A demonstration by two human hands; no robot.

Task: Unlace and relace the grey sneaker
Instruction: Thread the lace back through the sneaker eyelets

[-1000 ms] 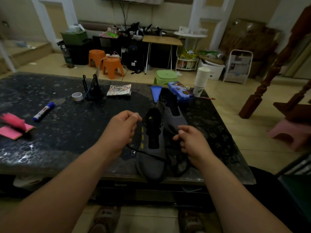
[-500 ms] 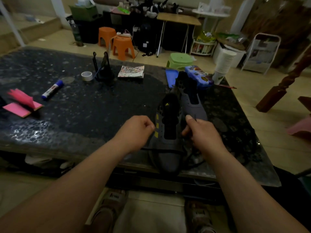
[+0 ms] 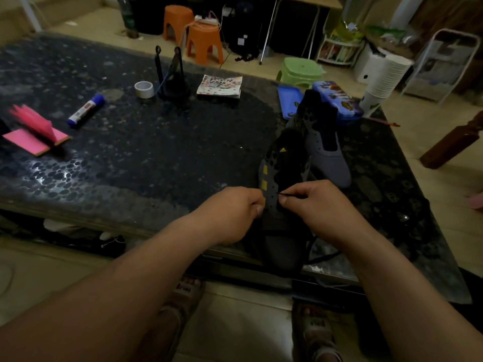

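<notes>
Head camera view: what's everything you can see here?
Table: one, dark speckled, centre.
Near sneaker: one, grey-yellow, table's near edge.
Far sneaker: one, grey, behind it.
Lace: one, black, at near sneaker's eyelets.
Tape: one, white, far centre.
Stand: one, black, beside tape.
Booklet: one, patterned, right of stand.
Marker: one, white and blue, left.
Notes: one pad, pink, far left.
Tray: one, blue, behind sneakers.
Tin: one, blue, beside tray.
Cups: one stack, white, far right corner.
Orange stools: two, floor beyond.
Green stool: one, floor beyond.
Left hand: one, curled against near sneaker's left side.
Right hand: one, pinching lace tip.
</notes>
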